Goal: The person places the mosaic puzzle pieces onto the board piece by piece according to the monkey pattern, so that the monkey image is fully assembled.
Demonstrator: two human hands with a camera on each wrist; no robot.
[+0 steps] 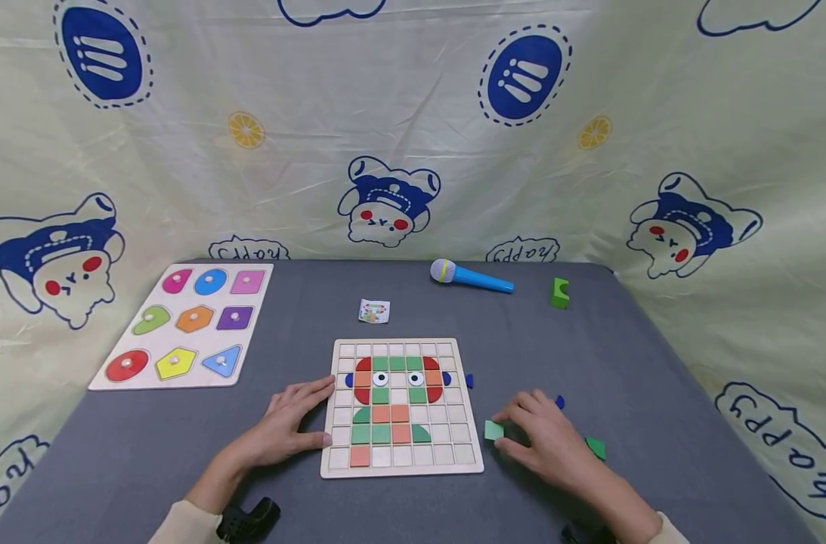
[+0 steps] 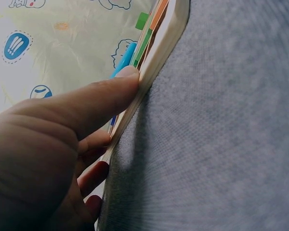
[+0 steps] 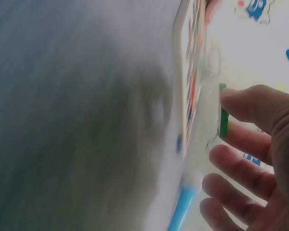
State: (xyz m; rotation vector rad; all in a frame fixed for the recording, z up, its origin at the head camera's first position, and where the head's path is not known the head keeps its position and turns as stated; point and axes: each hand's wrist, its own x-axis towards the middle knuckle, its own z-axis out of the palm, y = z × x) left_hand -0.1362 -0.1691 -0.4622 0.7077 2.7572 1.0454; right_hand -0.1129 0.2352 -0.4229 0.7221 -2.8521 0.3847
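My left hand [image 1: 286, 423] lies at the left side of a wooden grid board [image 1: 447, 453], its thumb and fingertips touching the board's edge. In the left wrist view the thumb [image 2: 111, 91] rests against that edge. Green, orange, red and blue tiles with two eye tiles form a figure on the grid. To the right of the board, my right hand [image 1: 545, 438] pinches a green square tile [image 1: 493, 430] between thumb and index finger. The right wrist view shows this tile [image 3: 224, 115] edge-on, the other fingers loosely bent.
Near the right hand lie a green rounded tile [image 1: 595, 447] and a blue piece [image 1: 560, 402]; another blue piece [image 1: 470, 381] sits by the board. Behind are a small card [image 1: 374, 311], a toy microphone [image 1: 481, 279] and a green block [image 1: 559, 293]. A shape puzzle [image 1: 205, 291] lies left.
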